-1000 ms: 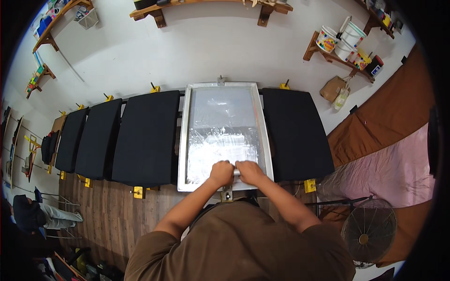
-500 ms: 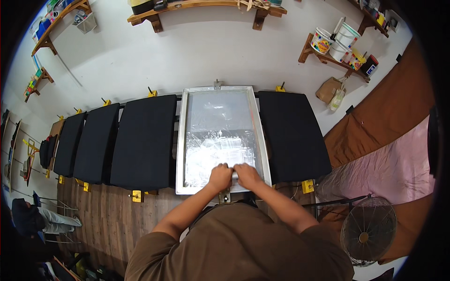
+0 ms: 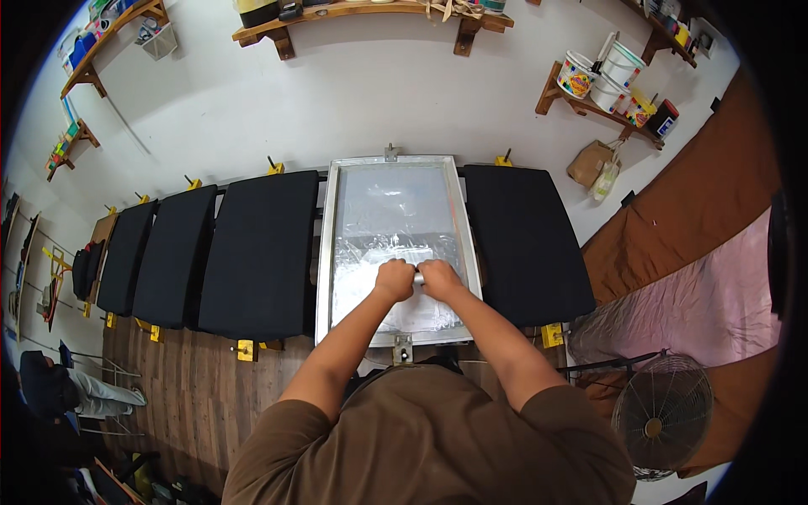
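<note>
A silk-screen frame (image 3: 325, 252) with silver edges lies over one of the printing boards in front of me. White ink (image 3: 358, 282) is smeared across the near half of its mesh. Side by side above that ink, my left hand (image 3: 396, 278) and my right hand (image 3: 439, 279) are closed around a squeegee (image 3: 418, 279). Only a short silver piece of its handle shows between my fists; the rest is hidden under them. A metal clamp (image 3: 403, 348) sits at the frame's near edge.
Black-covered boards (image 3: 259, 252) with yellow brackets stand in a row to the left, and another black board (image 3: 528, 244) is at the right. A fan (image 3: 661, 417) stands at lower right. Shelves with tubs (image 3: 623, 63) hang on the wall. Another person (image 3: 50, 385) is far left.
Both my hands have moved away from me, from the frame's near edge further up the mesh, with the squeegee between them. My forearms reach further forward.
</note>
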Tool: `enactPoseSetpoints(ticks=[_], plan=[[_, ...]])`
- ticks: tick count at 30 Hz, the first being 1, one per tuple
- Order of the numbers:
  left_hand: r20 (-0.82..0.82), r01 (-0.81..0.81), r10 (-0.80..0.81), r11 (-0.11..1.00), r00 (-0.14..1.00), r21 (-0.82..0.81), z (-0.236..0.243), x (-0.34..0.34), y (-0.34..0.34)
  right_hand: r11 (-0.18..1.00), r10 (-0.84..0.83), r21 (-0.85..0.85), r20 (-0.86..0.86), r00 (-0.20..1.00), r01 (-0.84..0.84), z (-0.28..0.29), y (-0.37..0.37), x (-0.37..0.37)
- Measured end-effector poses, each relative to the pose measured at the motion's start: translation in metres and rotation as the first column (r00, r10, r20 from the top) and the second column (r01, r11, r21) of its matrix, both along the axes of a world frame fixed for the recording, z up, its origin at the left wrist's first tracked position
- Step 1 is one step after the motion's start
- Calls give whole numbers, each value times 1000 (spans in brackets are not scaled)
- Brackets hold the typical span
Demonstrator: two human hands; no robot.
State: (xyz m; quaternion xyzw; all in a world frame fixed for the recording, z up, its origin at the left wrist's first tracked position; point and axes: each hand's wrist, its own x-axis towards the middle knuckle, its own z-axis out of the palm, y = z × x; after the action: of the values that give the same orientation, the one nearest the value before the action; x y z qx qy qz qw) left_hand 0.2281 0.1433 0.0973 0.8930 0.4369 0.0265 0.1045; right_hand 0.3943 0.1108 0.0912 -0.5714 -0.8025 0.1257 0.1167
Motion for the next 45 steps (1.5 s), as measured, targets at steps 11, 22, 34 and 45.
enactPoseSetpoints(ticks=[11, 22, 34, 45], plan=[[-46, 145, -154, 977, 987, -158, 18, -14, -39, 978, 87, -197, 70, 994, -72, 15, -50, -3], [-29, 105, -126, 916, 992, -387, 21, -22, -24, 939, 141, -317, 2, 990, -133, 28, -30, -3], [274, 17, -41, 996, 961, 92, -21, -19, -40, 999, 3, 36, -46, 999, -1, -12, -41, -7], [179, 88, -92, 996, 980, 31, 5, -33, -67, 996, 37, -76, -133, 990, -47, 17, -72, -11]])
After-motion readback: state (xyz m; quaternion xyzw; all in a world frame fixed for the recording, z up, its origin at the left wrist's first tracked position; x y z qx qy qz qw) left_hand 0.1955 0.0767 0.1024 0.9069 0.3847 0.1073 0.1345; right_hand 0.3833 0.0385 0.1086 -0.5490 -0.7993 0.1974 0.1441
